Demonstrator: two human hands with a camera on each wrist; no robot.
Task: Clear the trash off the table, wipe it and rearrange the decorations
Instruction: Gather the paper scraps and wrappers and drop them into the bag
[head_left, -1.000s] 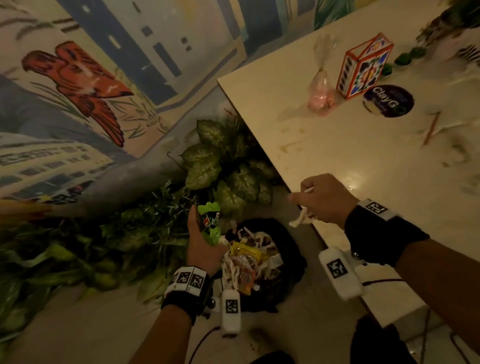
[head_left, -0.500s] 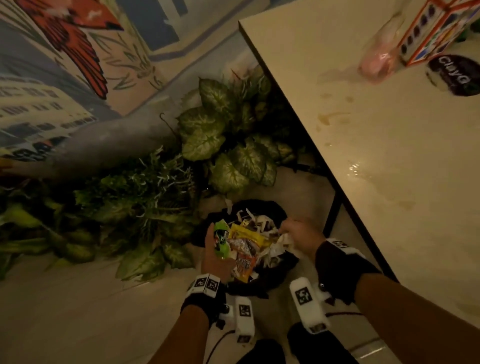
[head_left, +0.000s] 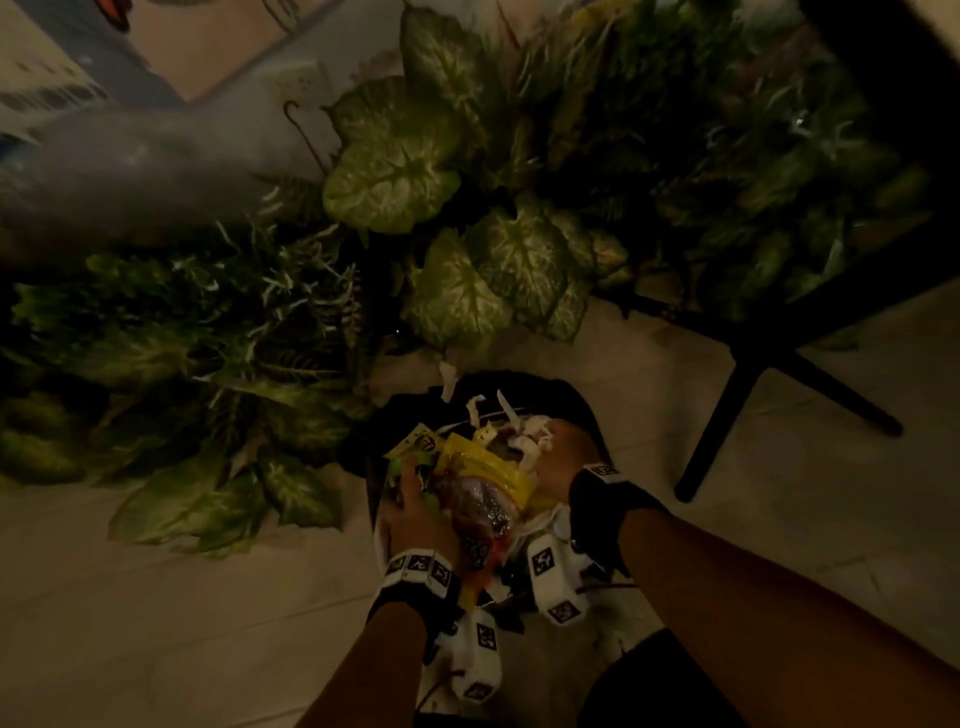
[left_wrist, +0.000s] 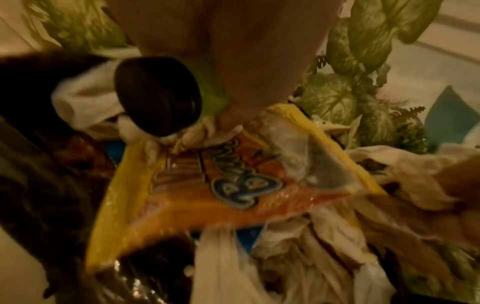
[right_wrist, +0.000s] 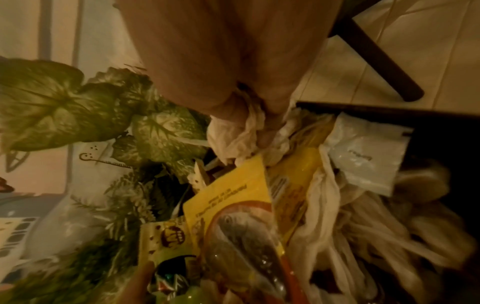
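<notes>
Both hands are down in the bin now, where a second ago they were up by the worktop edge. The left hand (head_left: 415, 512) has its grip curled round a small green bottle with a dark cap (left_wrist: 158, 96), pressing it in beside a yellow snack packet (head_left: 488, 467). The right hand (head_left: 569, 452) has its grip pinched on a crumpled white tissue (right_wrist: 244, 131), pushed against the heap of wrappers and plastic bags. The black-lined trash bin (head_left: 582, 410) sits on the tiled floor, heaped to the rim, between the leafy plants (head_left: 395, 171) and the dark table leg (head_left: 727, 415).

The worktop itself has dropped out of sight as the person bent down, so the pieces picked off it have reached the bin but, by my reckoning, are not yet let go. Once both are released, this load of trash is done. The wiping and the decorations look still to come. The pile is high, so something may slide off onto the floor.
</notes>
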